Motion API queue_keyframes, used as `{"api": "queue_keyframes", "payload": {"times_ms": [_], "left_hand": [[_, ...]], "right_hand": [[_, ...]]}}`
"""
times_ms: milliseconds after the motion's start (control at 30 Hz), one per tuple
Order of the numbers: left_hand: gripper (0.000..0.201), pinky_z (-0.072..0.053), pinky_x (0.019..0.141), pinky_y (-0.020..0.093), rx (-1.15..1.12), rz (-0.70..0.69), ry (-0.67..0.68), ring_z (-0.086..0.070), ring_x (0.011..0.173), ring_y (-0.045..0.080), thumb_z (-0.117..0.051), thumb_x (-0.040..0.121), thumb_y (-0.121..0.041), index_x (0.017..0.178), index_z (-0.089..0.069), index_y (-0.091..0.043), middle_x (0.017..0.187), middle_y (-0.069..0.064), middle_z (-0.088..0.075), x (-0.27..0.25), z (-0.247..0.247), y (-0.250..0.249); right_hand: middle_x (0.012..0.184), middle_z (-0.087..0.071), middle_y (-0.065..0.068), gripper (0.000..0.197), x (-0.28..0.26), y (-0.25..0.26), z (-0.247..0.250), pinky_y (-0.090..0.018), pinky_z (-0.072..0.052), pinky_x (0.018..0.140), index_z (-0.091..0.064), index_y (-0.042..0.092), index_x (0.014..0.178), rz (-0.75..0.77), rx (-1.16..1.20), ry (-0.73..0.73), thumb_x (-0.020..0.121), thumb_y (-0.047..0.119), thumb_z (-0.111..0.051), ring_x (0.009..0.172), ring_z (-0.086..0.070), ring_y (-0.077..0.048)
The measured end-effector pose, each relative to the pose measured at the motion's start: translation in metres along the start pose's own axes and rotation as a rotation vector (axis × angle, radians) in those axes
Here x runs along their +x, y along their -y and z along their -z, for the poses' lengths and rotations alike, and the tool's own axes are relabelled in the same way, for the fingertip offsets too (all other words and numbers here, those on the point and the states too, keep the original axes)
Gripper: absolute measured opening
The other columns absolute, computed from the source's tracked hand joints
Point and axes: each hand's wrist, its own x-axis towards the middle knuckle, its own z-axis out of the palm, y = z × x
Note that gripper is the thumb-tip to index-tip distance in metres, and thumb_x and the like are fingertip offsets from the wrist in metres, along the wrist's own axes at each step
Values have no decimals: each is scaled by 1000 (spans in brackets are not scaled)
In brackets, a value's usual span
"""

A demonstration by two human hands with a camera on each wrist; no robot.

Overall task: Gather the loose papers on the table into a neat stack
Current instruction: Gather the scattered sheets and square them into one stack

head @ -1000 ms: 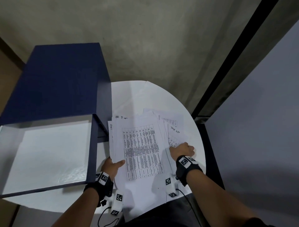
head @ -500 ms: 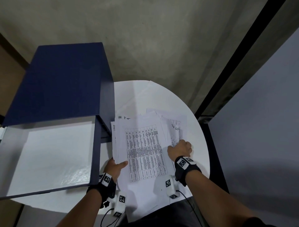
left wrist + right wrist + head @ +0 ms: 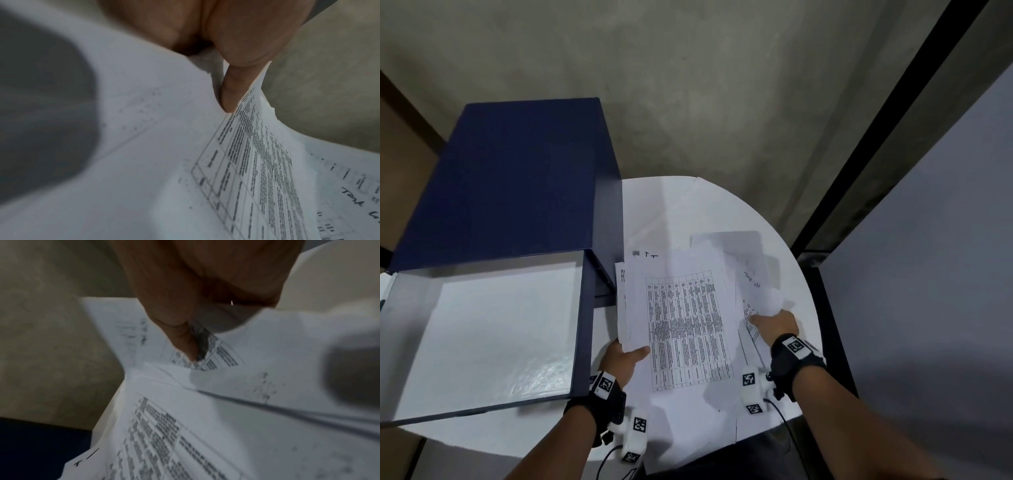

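Note:
A loose pile of white papers (image 3: 688, 325) lies on the round white table (image 3: 654, 205), topped by a sheet printed with a table. My left hand (image 3: 628, 353) grips the pile's left edge, thumb on top; in the left wrist view the thumb (image 3: 232, 91) presses on the printed sheet (image 3: 257, 162). My right hand (image 3: 774, 323) pinches several sheets (image 3: 760, 291) at the pile's right side and lifts them off the table. The right wrist view shows the thumb (image 3: 180, 337) on those printed sheets (image 3: 216, 353), blurred.
A dark blue box file (image 3: 517, 178) stands open at the left, its white-lined lid (image 3: 493, 329) lying flat toward me. The pile's near end overhangs the table's front edge. Bare tabletop shows beyond the papers; a grey wall (image 3: 688, 85) stands behind.
My right hand has lifted the sheets at the right, which now curl upward. The left hand stays at the pile's left edge.

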Motion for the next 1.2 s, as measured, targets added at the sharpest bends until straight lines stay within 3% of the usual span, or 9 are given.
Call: {"api": "queue_keyframes", "payload": {"times_ms": [100, 267, 433, 533, 700, 800, 900, 1033, 1200], "left_hand": [[28, -48, 92, 37, 4, 4, 8, -65, 101, 31, -73, 80, -6, 105, -64, -13, 99, 10, -69, -1, 0, -3], [33, -43, 84, 31, -48, 2, -1, -63, 91, 25, -69, 82, -1, 114, -63, -6, 101, 12, -68, -7, 1, -9], [30, -46, 84, 34, -74, -7, -69, -64, 94, 29, -69, 82, -2, 110, -65, -9, 100, 11, -69, -8, 6, -10], [34, -47, 85, 34, -50, 9, -65, -65, 99, 32, -70, 80, -1, 113, -65, -6, 103, 13, -70, -4, 7, -6], [33, -46, 84, 33, -51, 42, -81, -64, 93, 29, -72, 79, -6, 112, -64, -8, 101, 12, -69, -6, 5, -9], [29, -48, 84, 34, -43, 31, -66, -65, 91, 27, -75, 79, -13, 105, -63, -15, 96, 7, -70, -4, 5, -9], [27, -48, 89, 35, 30, -3, -82, -65, 96, 29, -75, 80, -18, 105, -63, -15, 106, 12, -71, -5, 4, -9], [40, -46, 86, 32, 84, -23, -125, -63, 99, 31, -73, 82, -24, 116, -62, -6, 113, 14, -68, -9, 0, -15], [47, -41, 85, 30, 77, 20, -157, -59, 108, 34, -71, 84, -27, 122, -58, -2, 115, 13, -64, -21, -3, -28]], "right_hand": [[114, -70, -16, 48, 9, -11, 8, -34, -52, 91, -63, 2, 119, 43, -51, 55, 81, 26, -81, 105, -66, -34], [121, -69, -14, 41, 5, -18, 11, -34, -48, 95, -61, 7, 126, 187, -26, 46, 89, 18, -73, 112, -64, -33], [124, -66, -21, 42, 8, -14, 44, -38, -47, 93, -57, 3, 131, 164, 40, -192, 91, 11, -68, 115, -63, -38], [124, -68, -21, 38, 20, -16, 73, -42, -50, 95, -61, 1, 125, 147, 39, -240, 90, 11, -71, 113, -65, -39], [123, -67, -7, 57, 34, -40, 74, -49, -48, 106, -60, 7, 131, 63, 136, -74, 80, 18, -83, 116, -63, -30], [132, -65, -11, 59, 40, -58, 70, -56, -47, 107, -59, 8, 133, 47, 110, 2, 79, 12, -82, 120, -61, -34], [127, -67, -18, 40, 25, -33, 95, -49, -49, 104, -63, 1, 126, 133, 82, -148, 88, 8, -73, 117, -64, -37], [141, -56, -24, 59, -3, 37, 161, -43, -43, 105, -48, -7, 139, 316, 200, -353, 93, 24, -69, 130, -54, -39], [126, -55, -2, 68, -33, 89, 190, -29, -42, 94, -47, 4, 143, 431, 398, -162, 90, 38, -72, 119, -54, -19]]}}
